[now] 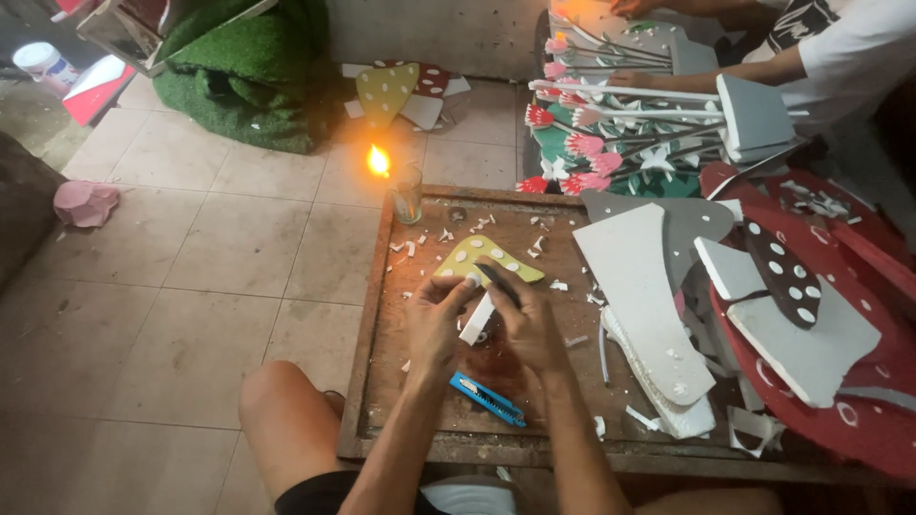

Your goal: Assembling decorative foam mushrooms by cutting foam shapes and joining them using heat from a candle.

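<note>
At far left a pink, lumpy foam scrap lies on the pale floor tiles, and a roll of green artificial turf is heaped against the wall. Nearer the middle, a lit candle in a glass stands at the back corner of the low wooden table, its top strewn with white foam crumbs. Above the tabletop the left hand pinches one end of a small white foam strip, fingers closed on it. The right hand grips the strip's other side and a dark, thin tool whose kind cannot be told. Just behind lies a yellow-green, white-dotted mushroom-cap cutout. A blue utility knife rests flat below the wrists. To the right, grey-white foam boards overlap red dotted mushroom shapes. Another person's arm rests over foam flowers.
</note>
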